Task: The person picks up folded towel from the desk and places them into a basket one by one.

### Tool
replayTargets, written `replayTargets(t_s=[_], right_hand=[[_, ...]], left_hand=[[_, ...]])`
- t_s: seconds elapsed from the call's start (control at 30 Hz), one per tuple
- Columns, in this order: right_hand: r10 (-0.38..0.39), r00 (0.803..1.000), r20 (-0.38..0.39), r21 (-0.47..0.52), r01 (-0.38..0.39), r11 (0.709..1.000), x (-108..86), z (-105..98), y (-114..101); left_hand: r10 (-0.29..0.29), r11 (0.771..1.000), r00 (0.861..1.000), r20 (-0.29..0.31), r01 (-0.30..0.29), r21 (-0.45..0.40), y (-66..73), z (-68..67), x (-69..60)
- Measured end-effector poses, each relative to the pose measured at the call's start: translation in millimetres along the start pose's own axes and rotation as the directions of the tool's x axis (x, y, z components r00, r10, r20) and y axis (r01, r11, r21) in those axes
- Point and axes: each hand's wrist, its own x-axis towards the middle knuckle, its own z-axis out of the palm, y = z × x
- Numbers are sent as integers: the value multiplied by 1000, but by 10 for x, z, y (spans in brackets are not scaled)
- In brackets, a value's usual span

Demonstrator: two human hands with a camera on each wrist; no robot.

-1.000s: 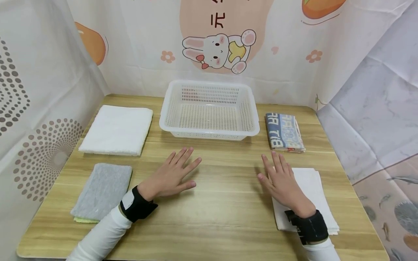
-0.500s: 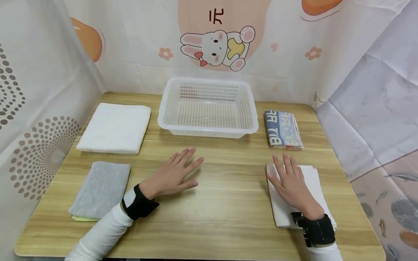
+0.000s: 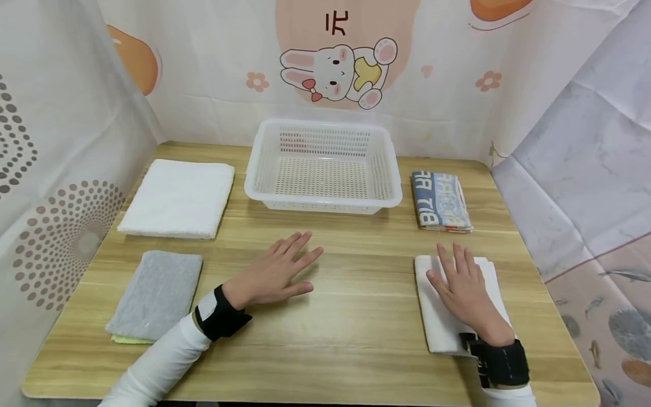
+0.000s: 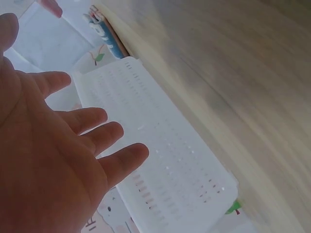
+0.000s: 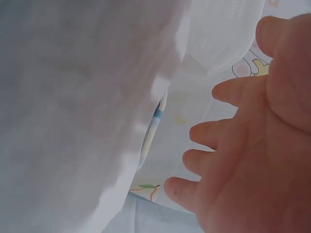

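Observation:
My left hand (image 3: 272, 276) hovers over the wooden table with its fingers spread and straight, holding nothing. To its left lies a folded grey cloth (image 3: 157, 294) with a yellow-green edge under it. My right hand (image 3: 468, 291) is stretched out over a folded white cloth (image 3: 434, 316), fingers straight. In the right wrist view a gap shows between the palm and the white cloth (image 5: 73, 121). Beyond the hands stands a white perforated plastic basket (image 3: 322, 204) with nothing in it; the left wrist view shows its side wall (image 4: 160, 141) past the fingers.
A thick folded white towel (image 3: 178, 198) lies at the back left of the table (image 3: 356, 362). At the back right is a folded blue patterned cloth (image 3: 441, 202). A printed curtain (image 3: 203, 68) hangs behind the table, with more sheets on both sides.
My right hand has moved right, from the white cloth's left edge to over its middle. My left hand has shifted slightly right. The head view has tilted down a little.

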Motion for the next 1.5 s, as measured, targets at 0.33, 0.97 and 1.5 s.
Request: replayTargets(t_s=[0.33, 0.97, 1.5], right_hand=[[41, 999, 12, 45, -41, 998, -42, -85, 121], [73, 997, 9, 54, -74, 996, -153, -83, 318], [112, 994, 1, 39, -112, 993, -194, -80, 368]], left_hand=[[38, 998, 999, 0, -38, 59, 3, -32, 88], [20, 998, 1000, 24, -22, 53, 55, 2, 63], [36, 998, 999, 0, -36, 48, 58, 37, 56]])
